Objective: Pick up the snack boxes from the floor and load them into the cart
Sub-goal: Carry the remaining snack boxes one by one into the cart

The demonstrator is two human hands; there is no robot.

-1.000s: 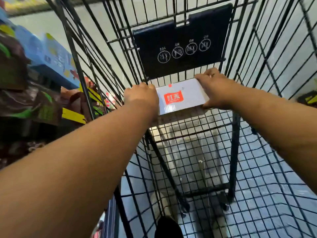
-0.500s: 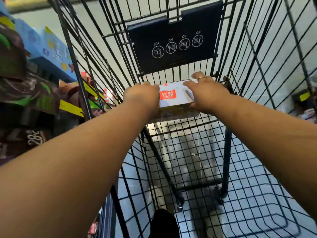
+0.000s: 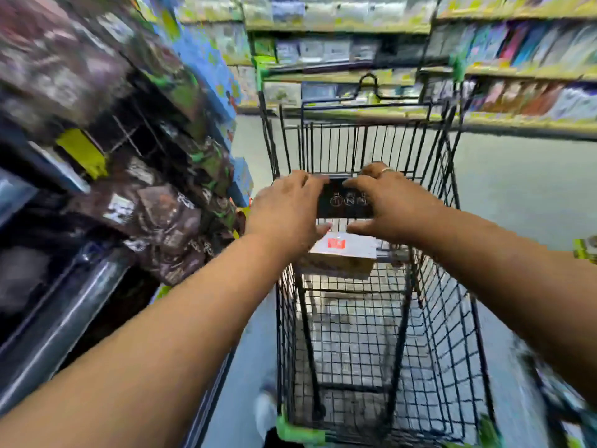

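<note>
Head view: snack box [image 3: 342,255] is seen lying at the cart's [image 3: 452,318] far end.
Left hand [image 3: 287,210] and right hand [image 3: 389,203] are held open above it, nothing gripped.

- Snack box [image 3: 343,253]: white top with a red label, tan side, lying flat and raised at the cart's far end.
- Cart [image 3: 452,334]: black wire basket, green corner bumpers.

left grip [image 3: 287,208] fingers spread | right grip [image 3: 389,203] fingers spread | snack box [image 3: 344,255] just below both, in cart [image 3: 452,321]
</note>
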